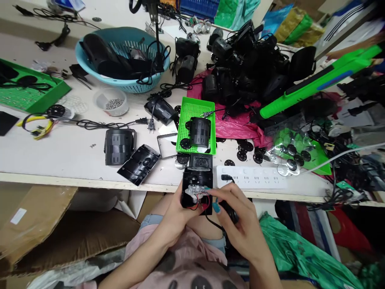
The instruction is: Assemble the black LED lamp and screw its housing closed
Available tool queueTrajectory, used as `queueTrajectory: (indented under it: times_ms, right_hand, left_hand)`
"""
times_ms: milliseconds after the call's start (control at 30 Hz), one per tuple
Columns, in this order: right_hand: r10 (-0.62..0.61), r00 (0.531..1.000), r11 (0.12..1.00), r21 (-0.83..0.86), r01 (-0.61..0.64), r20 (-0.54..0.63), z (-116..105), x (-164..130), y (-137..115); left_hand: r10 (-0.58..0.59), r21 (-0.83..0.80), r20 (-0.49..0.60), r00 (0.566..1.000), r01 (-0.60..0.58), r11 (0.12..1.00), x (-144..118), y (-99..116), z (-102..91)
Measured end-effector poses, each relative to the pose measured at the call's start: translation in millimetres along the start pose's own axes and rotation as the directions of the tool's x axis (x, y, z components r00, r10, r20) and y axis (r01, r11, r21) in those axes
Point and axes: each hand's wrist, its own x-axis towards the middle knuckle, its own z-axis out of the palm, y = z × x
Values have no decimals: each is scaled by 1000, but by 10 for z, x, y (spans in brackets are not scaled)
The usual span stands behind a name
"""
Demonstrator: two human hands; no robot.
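Observation:
My left hand is closed round the lower left side of an open black lamp housing, held at the table's front edge. Inside it sit a clear lens piece and thin red and black wires. My right hand reaches in from the right, its index fingertip at the clear piece and its thumb lower, apart from it. Its other fingers curl over a black object, partly hidden, whose kind I cannot make out. A black cord hangs below the housing. Left of my hands lies an open half shell.
A green tray bearing a black lamp stands just beyond the housing. At right is a white power strip. A blue basket, a tub of screws and a pile of black lamps stand behind. A green tool-like bar juts in from the right.

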Motion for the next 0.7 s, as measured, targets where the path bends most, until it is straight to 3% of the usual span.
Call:
queueTrajectory:
  times_ms: [67, 133, 233, 300, 367, 500, 700]
  right_hand:
    - [8, 999, 999, 40, -6, -38, -14, 1, 28]
    - [29, 987, 997, 77, -17, -157, -46, 36, 58]
    - [-24, 973, 1000, -19, 21, -231, -110, 175, 109]
    - [-129, 978, 979, -180, 99, -165, -139, 300, 136]
    - [-192, 981, 930, -325, 173, -26, -141, 415, 150]
    - [-140, 970, 839, -496, 223, 199, -95, 560, 135]
    - [-147, 904, 705, -599, 380, 401, -90, 654, 35]
  left_hand:
    - [-8, 5, -5, 1000, 8, 1000, 4, 1, 9]
    - [-22, 21, -16, 1000, 22, 1000, 8, -5, 4]
    - [-46, 68, 3, 999, 45, 997, 13, -13, -7]
    - [-38, 117, 43, 998, 33, 993, 19, -4, 0]
    - [11, 198, 88, 996, -29, 980, 29, 15, 19]
    - [150, 374, 146, 978, -195, 907, 41, 40, 25]
    - [156, 500, 218, 964, -247, 830, 35, 15, -56]
